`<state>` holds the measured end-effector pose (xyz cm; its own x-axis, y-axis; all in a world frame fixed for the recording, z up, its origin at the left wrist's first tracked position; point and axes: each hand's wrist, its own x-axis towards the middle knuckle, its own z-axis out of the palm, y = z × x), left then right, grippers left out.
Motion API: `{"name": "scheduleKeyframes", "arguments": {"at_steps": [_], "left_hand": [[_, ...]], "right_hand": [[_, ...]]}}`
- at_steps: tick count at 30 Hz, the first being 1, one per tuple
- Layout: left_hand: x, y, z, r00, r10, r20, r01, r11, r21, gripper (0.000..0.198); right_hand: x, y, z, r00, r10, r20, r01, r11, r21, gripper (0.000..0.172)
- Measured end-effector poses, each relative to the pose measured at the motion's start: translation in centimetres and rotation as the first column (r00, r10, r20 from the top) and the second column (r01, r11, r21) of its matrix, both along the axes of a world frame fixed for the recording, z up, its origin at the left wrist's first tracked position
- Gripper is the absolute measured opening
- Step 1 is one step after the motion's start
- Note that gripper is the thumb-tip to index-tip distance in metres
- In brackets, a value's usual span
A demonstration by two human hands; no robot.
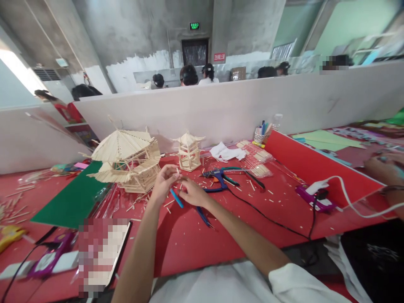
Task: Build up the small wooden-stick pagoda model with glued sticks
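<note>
Nearest the head camera is the person's white sleeve [299, 286], from which both bare forearms reach out over the red surface [252, 227]. The left hand [166, 182] has its fingertips pinched together on a thin stick [178, 171], held just above the surface in front of the models. The right hand [193, 194] touches it from the side and is curled around a blue-handled tool [176, 198], whose tip points down and to the left. Whether the tool meets the stick cannot be told. Just beyond the hands stands a large stick pavilion [126, 162], roofed in two tiers and tilted slightly, partly on a green mat [72, 195]. A small stick pavilion [188, 152] stands upright beside it. Both look largely built, though the many offcuts strewn around them and the single stick being handled suggest detail work is unfinished. A glue gun [217, 174] lies near the right hand with its black cord trailing to a purple power strip [315, 200]. A pack of sticks [259, 162], a white cloth [225, 152] and a pen cup [261, 134] sit against the white divider [252, 101]. At the far right edge another person's hand [381, 166] rests at the neighbouring place.
</note>
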<state>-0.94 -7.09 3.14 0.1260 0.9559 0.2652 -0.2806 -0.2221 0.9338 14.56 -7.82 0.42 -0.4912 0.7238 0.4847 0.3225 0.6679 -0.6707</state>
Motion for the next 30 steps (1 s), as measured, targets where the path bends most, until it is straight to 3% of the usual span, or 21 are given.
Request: {"name": "scheduleKeyframes", "arguments": {"at_steps": [3,6,7,10,14,18,21,24,27,30], "left_hand": [[-0.2,0.3,-0.2,0.999,0.042,0.008,-0.042,0.999,0.016,0.037],[-0.4,0.6,-0.6,0.997,0.064,-0.036,-0.062,0.997,0.037,0.038],[-0.4,0.7,-0.8,0.997,0.061,-0.057,-0.059,0.997,0.041,0.038],[-0.6,1.0,-1.3,0.993,0.045,-0.107,-0.041,0.998,0.037,0.039],[-0.8,1.3,-1.9,0.989,0.028,-0.145,-0.025,0.999,0.021,0.039],[-0.6,1.3,-2.2,0.983,0.043,-0.178,-0.039,0.999,0.022,0.040],[-0.4,1.3,-2.3,0.982,0.054,-0.183,-0.053,0.999,0.011,0.042],[-0.5,1.6,-2.3,0.978,0.109,-0.177,-0.106,0.994,0.027,0.040],[-0.7,2.2,-2.5,0.959,0.229,-0.168,-0.219,0.973,0.075,0.036],[-0.9,2.6,-2.7,0.938,0.309,-0.154,-0.299,0.950,0.085,0.033]], "right_hand": [[2.6,0.9,0.3,0.995,-0.097,0.019,0.097,0.995,0.032,0.022],[5.6,1.6,0.9,0.965,-0.214,0.149,0.211,0.977,0.034,0.016],[6.3,1.5,1.2,0.945,-0.240,0.223,0.238,0.971,0.033,0.021],[7.1,-0.1,1.6,0.836,-0.265,0.481,0.279,0.959,0.043,0.059],[5.3,-3.1,1.3,0.651,-0.237,0.721,0.308,0.951,0.034,0.103],[3.8,-4.3,0.8,0.582,-0.291,0.760,0.313,0.942,0.121,0.080],[4.1,-3.5,0.6,0.588,-0.312,0.746,0.317,0.938,0.143,0.056],[5.1,-2.1,0.7,0.645,-0.283,0.710,0.341,0.938,0.064,0.042],[6.0,-0.9,1.1,0.787,-0.251,0.563,0.365,0.926,-0.097,0.036],[6.1,-0.1,1.2,0.937,-0.165,0.307,0.249,0.933,-0.258,0.030]]}}
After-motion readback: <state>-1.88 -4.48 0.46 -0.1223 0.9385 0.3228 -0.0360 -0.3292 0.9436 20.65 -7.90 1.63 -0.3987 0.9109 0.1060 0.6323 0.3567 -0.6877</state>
